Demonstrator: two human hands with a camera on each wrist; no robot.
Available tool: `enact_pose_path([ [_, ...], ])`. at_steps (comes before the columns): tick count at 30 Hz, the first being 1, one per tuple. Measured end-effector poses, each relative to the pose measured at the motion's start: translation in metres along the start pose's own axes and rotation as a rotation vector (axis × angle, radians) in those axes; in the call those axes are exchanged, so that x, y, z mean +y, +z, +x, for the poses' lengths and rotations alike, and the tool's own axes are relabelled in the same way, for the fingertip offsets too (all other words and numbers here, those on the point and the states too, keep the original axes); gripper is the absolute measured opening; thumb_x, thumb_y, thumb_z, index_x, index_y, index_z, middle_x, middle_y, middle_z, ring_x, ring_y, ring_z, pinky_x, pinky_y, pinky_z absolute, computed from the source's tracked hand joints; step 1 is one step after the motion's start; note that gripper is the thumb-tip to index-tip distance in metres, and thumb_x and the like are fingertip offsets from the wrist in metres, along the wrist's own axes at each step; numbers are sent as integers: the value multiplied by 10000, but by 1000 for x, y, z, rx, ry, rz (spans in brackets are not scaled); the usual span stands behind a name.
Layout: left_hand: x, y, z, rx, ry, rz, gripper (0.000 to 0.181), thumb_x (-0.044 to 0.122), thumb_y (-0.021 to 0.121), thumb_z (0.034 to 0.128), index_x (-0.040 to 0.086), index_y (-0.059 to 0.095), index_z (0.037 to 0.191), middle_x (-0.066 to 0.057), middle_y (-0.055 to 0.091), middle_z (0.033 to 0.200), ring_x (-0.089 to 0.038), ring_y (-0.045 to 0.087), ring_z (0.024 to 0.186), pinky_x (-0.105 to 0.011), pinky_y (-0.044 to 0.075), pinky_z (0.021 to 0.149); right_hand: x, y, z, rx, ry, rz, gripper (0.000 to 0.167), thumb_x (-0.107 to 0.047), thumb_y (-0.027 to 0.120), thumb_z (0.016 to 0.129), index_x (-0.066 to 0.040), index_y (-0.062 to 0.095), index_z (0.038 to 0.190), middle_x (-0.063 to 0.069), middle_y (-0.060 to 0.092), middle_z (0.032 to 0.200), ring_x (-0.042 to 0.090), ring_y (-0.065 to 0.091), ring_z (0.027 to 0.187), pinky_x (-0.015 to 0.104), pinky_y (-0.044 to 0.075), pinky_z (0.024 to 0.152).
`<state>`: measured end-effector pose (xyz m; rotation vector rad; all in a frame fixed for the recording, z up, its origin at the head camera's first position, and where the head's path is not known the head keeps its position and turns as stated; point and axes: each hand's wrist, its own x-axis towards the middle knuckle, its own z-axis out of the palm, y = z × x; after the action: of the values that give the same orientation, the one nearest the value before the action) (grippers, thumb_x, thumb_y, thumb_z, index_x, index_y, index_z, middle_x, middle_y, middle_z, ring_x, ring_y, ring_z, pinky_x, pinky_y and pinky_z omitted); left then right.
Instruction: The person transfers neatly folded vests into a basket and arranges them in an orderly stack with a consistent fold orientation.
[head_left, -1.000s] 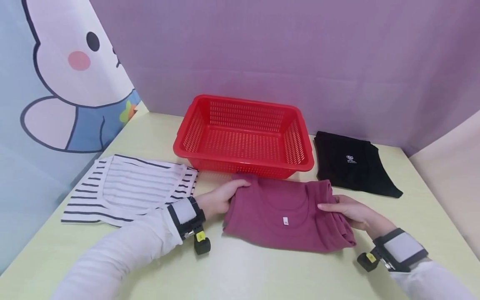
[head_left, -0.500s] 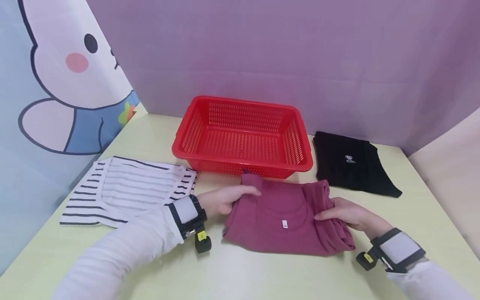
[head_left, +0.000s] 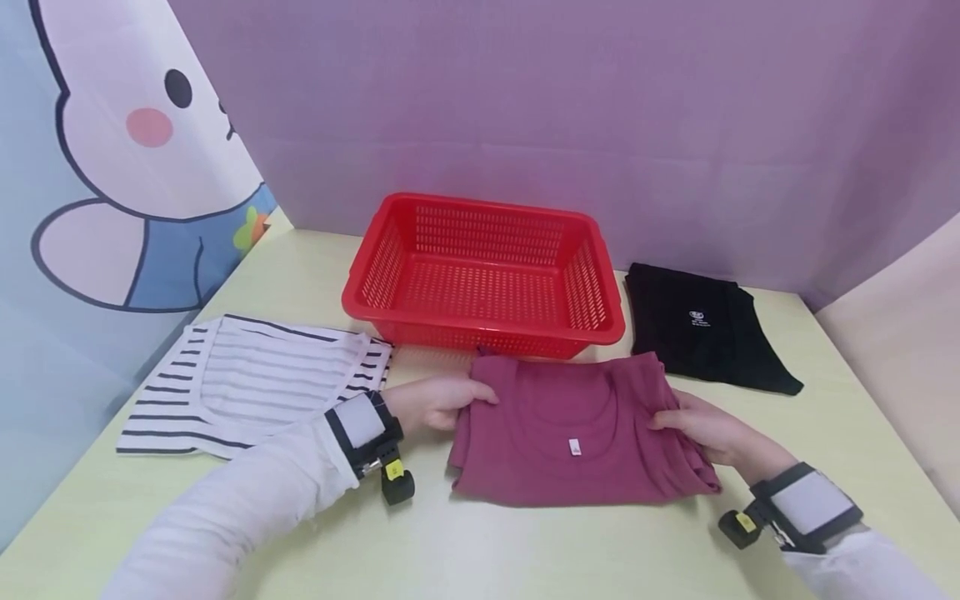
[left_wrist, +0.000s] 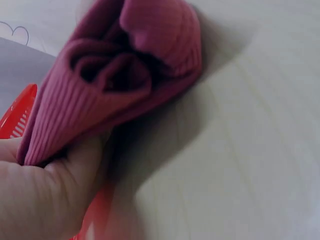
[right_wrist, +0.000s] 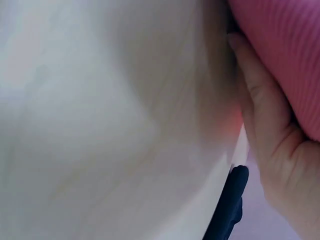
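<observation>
Head view showed me the maroon garment of soft ribbed cloth (head_left: 555, 475) at the centre of the frame, doubled into a roughly rectangular bundle, its round neckline and small white rectangular label (head_left: 574, 447) facing up. From my distant seat I could see both hands occupied: the left hand (head_left: 441, 402) pinched the bundle's left edge, thumb on top, and the right hand (head_left: 712, 427) gripped its right edge the same way. Left wrist view gave me the bundle's end, where curled layers of ribbing showed and a shadow fell on the pale wood-grain table (head_left: 510, 550) beneath, so I took that end to be slightly raised. I judged the folding of this piece to be well advanced, the sides apparently turned in, with some settling of the loose layers at the right left to do. The flat black cloth garment (head_left: 693, 333) at the right of the frame and the white garment with dark stripes (head_left: 277, 371) at the left both looked folded, with neither hand gripping them. All three garments lay outside the red perforated plastic basket (head_left: 480, 321) at upper centre; whether the maroon bundle's far corner touched its wall, I could not tell.
</observation>
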<state>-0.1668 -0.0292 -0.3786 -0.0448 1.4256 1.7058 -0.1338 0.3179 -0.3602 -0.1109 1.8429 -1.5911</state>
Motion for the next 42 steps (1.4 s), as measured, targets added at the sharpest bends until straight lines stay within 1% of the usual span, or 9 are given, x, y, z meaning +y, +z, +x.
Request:
enact_pose_path([
  [2,0,-4,-1,-25,-10,-1,331,43,409,943,-63,363,1253,-193,541,1231,-326,504,1249,-364,445,1015,1,0,0,18,7,-18,593,-31,465,923,67,130,1403,38,519,1135,60,575,971,245,520,848],
  [4,-4,-14,3,-85,-8,-14,348,98,448,952,-51,367,1256,-197,547,1242,-315,539,1214,-358,470,988,3,-1,0,29,13,-35,732,-39,461,927,51,-36,1457,122,444,1246,40,545,1006,230,505,868],
  [6,-3,-17,1,-97,-17,-15,349,120,454,959,-34,371,1261,-201,555,1244,-300,577,1169,-361,488,964,3,-1,-1,30,16,-40,798,-49,460,932,22,-128,1468,193,345,1338,23,524,1033,214,489,886],
  [9,0,-19,-2,-106,-31,-33,312,136,445,971,3,386,1248,-156,611,1134,-236,664,996,-347,528,894,4,-1,-2,10,12,-20,821,-61,459,945,2,-173,1465,159,363,1329,23,529,1042,212,486,895],
  [10,5,-14,-9,-78,-43,-20,297,118,403,980,5,379,1254,-143,617,1114,-220,671,970,-338,530,889,5,-1,-2,6,12,-11,820,-66,461,949,-3,-174,1465,125,393,1301,25,535,1041,214,488,895],
  [13,7,-17,-11,-72,-46,-25,272,117,384,986,10,387,1236,-75,631,995,-145,679,833,-292,558,809,6,-1,-2,-11,5,14,814,-79,460,961,-2,-175,1464,-5,457,1207,38,550,1037,223,494,893],
  [19,9,-26,-15,-37,-47,-24,259,112,396,979,11,372,1217,-45,639,908,-119,680,761,-231,565,721,8,1,1,-33,7,54,804,-92,454,975,-26,-180,1466,-18,495,1165,66,581,1028,257,513,883],
  [32,15,-43,-37,-49,31,-10,357,77,394,967,38,293,1307,-26,627,964,-114,683,814,-256,567,746,4,9,4,-94,-28,86,724,-107,448,988,0,-100,1449,-28,531,1137,77,600,1034,271,517,893],
  [42,16,-49,-57,-38,105,-22,287,49,440,950,117,362,1217,-19,619,1004,-132,678,858,-292,570,748,0,18,3,-133,-59,149,573,-106,443,992,-101,82,1437,-21,559,1135,98,612,1038,287,520,894],
])
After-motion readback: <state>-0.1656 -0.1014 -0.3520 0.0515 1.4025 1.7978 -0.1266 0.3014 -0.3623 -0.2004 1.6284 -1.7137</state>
